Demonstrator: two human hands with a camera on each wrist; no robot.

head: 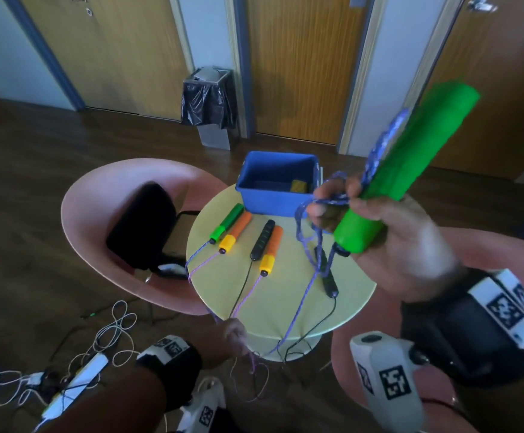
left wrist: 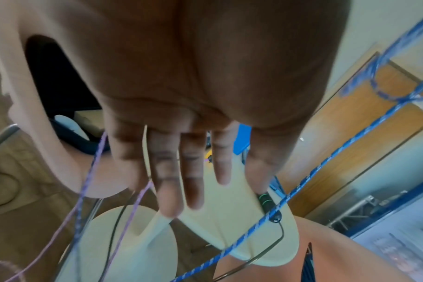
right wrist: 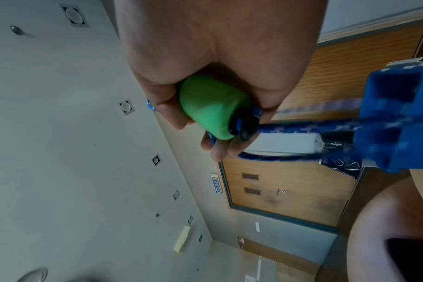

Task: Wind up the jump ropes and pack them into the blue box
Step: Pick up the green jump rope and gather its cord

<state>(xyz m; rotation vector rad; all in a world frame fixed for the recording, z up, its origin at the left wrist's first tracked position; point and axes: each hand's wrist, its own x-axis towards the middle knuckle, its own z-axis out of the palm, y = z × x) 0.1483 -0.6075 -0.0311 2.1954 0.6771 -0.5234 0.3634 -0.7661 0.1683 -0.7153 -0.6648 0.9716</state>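
My right hand is raised above the round yellow table and grips a green jump-rope handle, which tilts up to the right. Loops of its blue rope hang from the fingers, and one strand runs down over the table's front edge. My left hand is low at that edge with its fingers straight, among hanging purple ropes and beside the blue rope. The blue box stands at the table's far side.
On the table lie a second green handle, two orange handles, and two black handles. A pink chair with a black bag stands to the left. White cables lie on the floor, and a lined bin stands by the doors.
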